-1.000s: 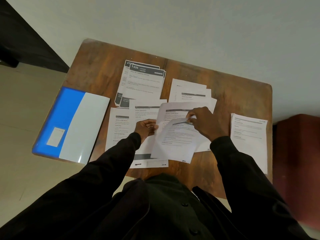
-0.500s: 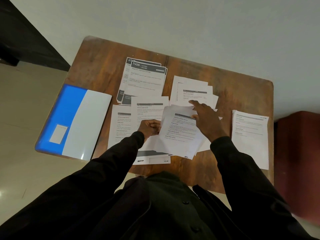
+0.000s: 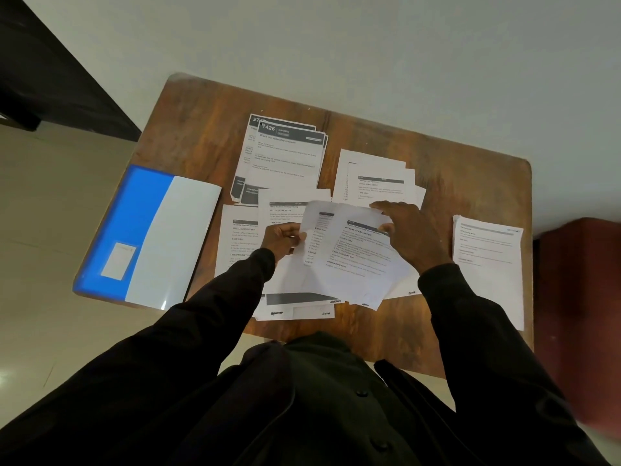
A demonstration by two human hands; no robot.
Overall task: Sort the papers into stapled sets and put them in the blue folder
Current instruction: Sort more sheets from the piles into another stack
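A wooden worktop (image 3: 201, 129) fills the middle of the frame, with printed papers laid out in several piles. At centre, the left hand (image 3: 284, 240) pinches the left edge of a few fanned sheets (image 3: 353, 260) between thumb and curled fingers, so that they tilt up off the piles beneath. The right hand (image 3: 411, 237) is at the upper right corner of the same sheets. Its thumb lies on the printed face of the top page and its fingers stretch out past the upper edge. From this angle I cannot tell whether those fingers close behind the page or only rest there.

The blue folder (image 3: 148, 233) lies shut at the left edge of the worktop, partly overhanging it. It is blue along its left side, white on the right, and has a small pale label near its lower left. It sits apart from both hands.

A pile with dark headers (image 3: 285, 156) sits at upper centre. A loose white pile (image 3: 376, 179) is just right of it, above the right hand. More sheets (image 3: 238, 243) lie flat under and left of the left hand. A separate stack (image 3: 487, 264) rests near the worktop's right edge. Black sleeves (image 3: 470, 331) cover both arms.
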